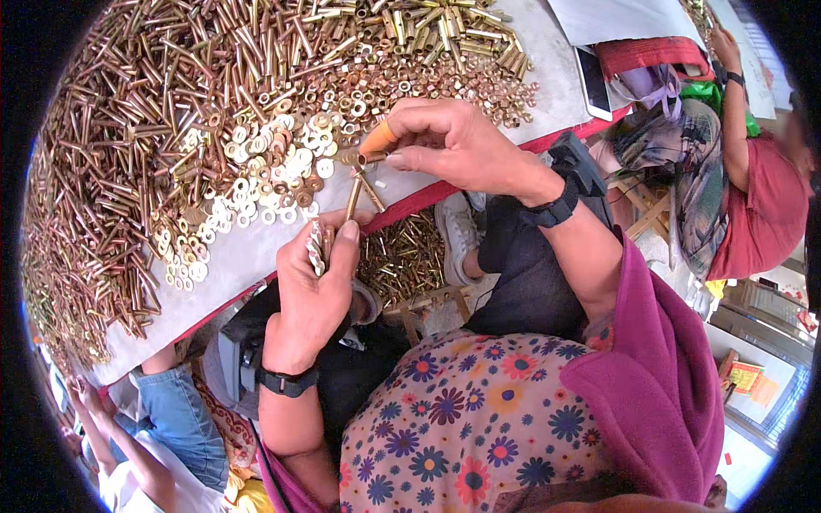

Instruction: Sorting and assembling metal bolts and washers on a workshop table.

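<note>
My left hand (pixel 310 278) is closed around a brass-coloured bolt (pixel 352 201) that points up and away from me. A second slim brass piece (pixel 373 194) slants beside it. At the bolt's far end my right hand (pixel 466 154) pinches a short brass-coloured tubular piece (pixel 370 157) between thumb and index finger; whether it touches the bolt is hard to tell. An orange finger cover (pixel 378 137) sits on the right index finger. Just beyond both hands lie flat washers (pixel 286 154), with small nuts (pixel 410 85) behind them.
Heaps of metal tubes and rods (pixel 154 103) cover the table's left and back. A phone (pixel 593 83) lies near the red table edge (pixel 590 126). Below the table are more bolts (pixel 402 256). One person (pixel 753 205) sits at right, another (pixel 162 462) at lower left.
</note>
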`<state>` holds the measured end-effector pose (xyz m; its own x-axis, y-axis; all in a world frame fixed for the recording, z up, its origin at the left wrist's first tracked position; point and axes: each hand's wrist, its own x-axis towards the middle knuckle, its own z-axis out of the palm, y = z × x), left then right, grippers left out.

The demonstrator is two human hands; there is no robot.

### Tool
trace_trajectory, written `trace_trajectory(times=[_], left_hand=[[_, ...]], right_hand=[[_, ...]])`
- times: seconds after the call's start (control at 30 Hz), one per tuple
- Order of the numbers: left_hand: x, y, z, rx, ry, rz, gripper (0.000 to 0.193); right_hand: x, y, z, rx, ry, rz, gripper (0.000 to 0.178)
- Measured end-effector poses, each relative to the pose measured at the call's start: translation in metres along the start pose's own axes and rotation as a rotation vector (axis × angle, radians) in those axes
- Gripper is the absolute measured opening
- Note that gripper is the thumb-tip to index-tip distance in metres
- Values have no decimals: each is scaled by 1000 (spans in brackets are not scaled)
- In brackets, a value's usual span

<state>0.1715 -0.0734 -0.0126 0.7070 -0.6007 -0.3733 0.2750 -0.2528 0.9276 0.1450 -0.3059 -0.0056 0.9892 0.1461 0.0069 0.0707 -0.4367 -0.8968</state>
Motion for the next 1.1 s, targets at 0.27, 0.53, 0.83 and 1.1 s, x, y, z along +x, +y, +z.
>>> trace_trajectory(times=[0.27,0.53,0.83,1.1], left_hand=[[1,-4,0,2,-34,-8,14],[1,-14,0,148,-107,42,15],[2,-15,14,67,57,134,17],[2,-16,-2,18,60,116,10]], right_hand=[[-5,7,7,-83,57,-197,21],[-8,0,4,180,31,-1,17],[-12,5,35,519,-12,247,32],[-2,3,25,77,187,60,14]])
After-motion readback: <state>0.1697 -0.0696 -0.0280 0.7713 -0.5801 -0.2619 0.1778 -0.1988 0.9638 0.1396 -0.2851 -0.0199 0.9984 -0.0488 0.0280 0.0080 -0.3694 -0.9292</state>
